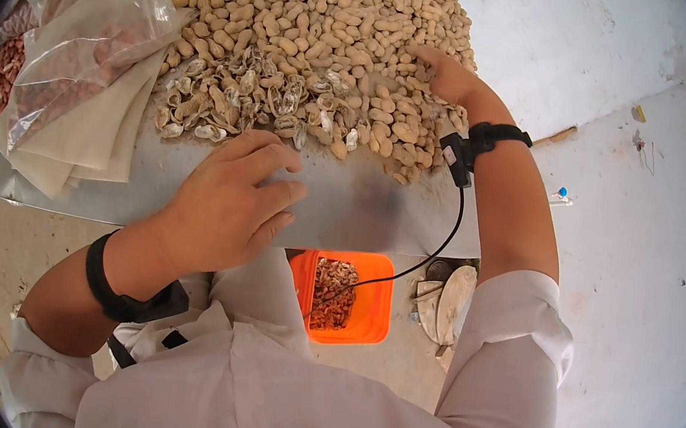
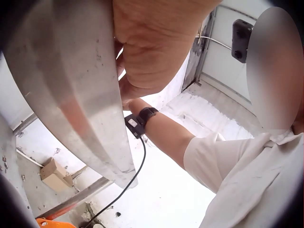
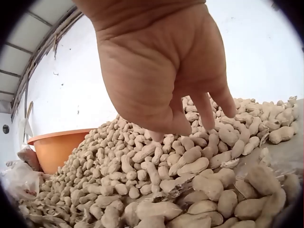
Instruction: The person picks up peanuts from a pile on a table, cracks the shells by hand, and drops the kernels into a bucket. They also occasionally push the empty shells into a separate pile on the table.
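A large heap of unshelled peanuts (image 1: 326, 13) covers the back of the metal table, with broken, empty shells (image 1: 246, 97) along its front left. My right hand (image 1: 452, 79) is at the heap's right side; in the right wrist view the right hand (image 3: 166, 76) has its fingers spread and pointing down at the peanuts (image 3: 190, 166). Whether the fingertips touch them is unclear. Over the table's front edge my left hand (image 1: 233, 195) hovers below the shells, fingers loosely bent, nothing seen in it. The left wrist view shows the left hand's palm (image 2: 156, 42) beside the table's metal surface (image 2: 61, 80).
Plastic bags of reddish kernels (image 1: 75, 75) lie at the left of the table. An orange container (image 1: 370, 304) with shelled kernels stands below the front edge, between table and body. An orange tub (image 3: 57, 149) is behind the heap. A cable (image 1: 443, 244) hangs from the right wrist.
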A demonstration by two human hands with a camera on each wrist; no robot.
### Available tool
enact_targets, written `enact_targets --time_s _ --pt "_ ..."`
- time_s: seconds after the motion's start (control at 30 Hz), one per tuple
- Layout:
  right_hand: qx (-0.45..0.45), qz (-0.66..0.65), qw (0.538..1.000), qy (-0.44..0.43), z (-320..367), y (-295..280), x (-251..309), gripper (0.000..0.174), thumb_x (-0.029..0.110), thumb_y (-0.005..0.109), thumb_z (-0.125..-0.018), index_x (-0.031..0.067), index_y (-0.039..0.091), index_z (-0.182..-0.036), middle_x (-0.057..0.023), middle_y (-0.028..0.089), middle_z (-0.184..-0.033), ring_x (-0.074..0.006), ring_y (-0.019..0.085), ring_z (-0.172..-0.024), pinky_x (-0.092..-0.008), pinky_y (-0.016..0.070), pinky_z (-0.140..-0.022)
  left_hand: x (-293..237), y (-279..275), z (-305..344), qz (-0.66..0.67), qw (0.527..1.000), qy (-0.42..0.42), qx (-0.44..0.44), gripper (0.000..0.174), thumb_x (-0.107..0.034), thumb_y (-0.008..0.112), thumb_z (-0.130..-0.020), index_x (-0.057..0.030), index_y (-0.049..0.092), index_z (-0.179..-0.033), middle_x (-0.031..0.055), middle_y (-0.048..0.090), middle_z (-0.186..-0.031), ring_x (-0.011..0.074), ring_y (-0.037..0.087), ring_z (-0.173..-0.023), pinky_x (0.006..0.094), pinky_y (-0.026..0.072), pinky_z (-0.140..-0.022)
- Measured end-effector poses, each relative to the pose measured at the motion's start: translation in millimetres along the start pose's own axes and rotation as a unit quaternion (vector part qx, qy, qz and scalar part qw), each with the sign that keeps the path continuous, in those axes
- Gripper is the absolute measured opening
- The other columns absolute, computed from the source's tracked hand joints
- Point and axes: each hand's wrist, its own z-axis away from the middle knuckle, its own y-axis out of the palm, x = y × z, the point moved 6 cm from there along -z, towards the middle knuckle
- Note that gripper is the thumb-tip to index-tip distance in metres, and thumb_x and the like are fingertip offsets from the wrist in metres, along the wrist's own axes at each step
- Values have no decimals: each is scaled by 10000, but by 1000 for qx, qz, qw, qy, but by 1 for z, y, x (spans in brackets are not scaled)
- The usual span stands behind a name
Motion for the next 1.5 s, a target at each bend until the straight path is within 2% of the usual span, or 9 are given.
enact_targets --time_s 0.1,0.6,0.7,0.9,1.1,1.2,1.3,1.4,1.5 --pt "45 86 994 53 -2 8 4 686 -166 467 -703 180 435 -1294 -150 369 -1346 -291 400 -1221 -347 367 -990 0 0 0 0 1000 -3 4 248 -51 667 -638 -31 614 -879 115 528 -1005 330 491 -982 397 434 -833" --pt "157 0 986 56 65 8 35 628 -140 452 -658 136 506 -1219 -137 479 -1251 -263 476 -1145 -326 399 -921 -2 1 1 -4 1000 -6 -1 241 -30 652 -641 -22 609 -878 123 540 -987 325 497 -969 394 433 -821" --pt "139 -139 976 91 72 -4 16 586 -111 454 -682 119 511 -1218 -141 475 -1280 -261 455 -1173 -325 374 -946 -2 2 2 -3 1000 -8 -1 236 -25 650 -642 -23 606 -874 122 541 -983 324 499 -965 389 433 -818" --pt "95 20 993 67 80 15 -4 532 -48 482 -719 74 500 -1236 -144 480 -1289 -236 437 -1197 -319 333 -987 1 1 3 0 1000 -7 -8 231 -20 653 -642 -27 601 -867 122 544 -975 317 504 -947 384 434 -810" --pt "60 -55 993 89 93 6 -2 485 -12 525 -730 72 529 -1208 -163 567 -1168 -280 520 -1094 -335 408 -908 1 1 4 -7 1000 0 -19 233 -27 658 -651 -30 599 -877 118 546 -975 316 504 -932 381 432 -803" --pt "8 -65 991 119 107 -19 31 385 16 548 -730 48 572 -1113 -73 598 -952 -168 539 -902 -291 434 -823 0 0 4 -16 1000 3 -25 234 -27 654 -660 -25 600 -887 118 548 -981 315 505 -935 381 430 -804" --pt "-20 -116 993 13 110 -15 40 290 45 585 -734 41 606 -1024 -22 581 -804 -140 533 -780 -276 451 -734 1 -1 5 -21 999 -3 -30 242 -25 648 -668 -24 605 -907 121 551 -996 313 508 -941 378 427 -808" --pt "1 -84 996 30 136 -8 61 239 23 562 -712 35 634 -940 -135 632 -930 -279 598 -846 -357 470 -730 3 0 7 -17 999 -14 -29 262 -27 641 -680 -27 611 -940 122 552 -1015 307 513 -955 372 425 -821" --pt "-24 41 999 16 162 5 74 212 68 613 -724 12 596 -928 -120 601 -869 -257 578 -799 -335 459 -718 3 -2 5 -15 999 -6 -52 284 -24 629 -693 -32 612 -977 122 553 -1032 299 520 -966 365 425 -836"
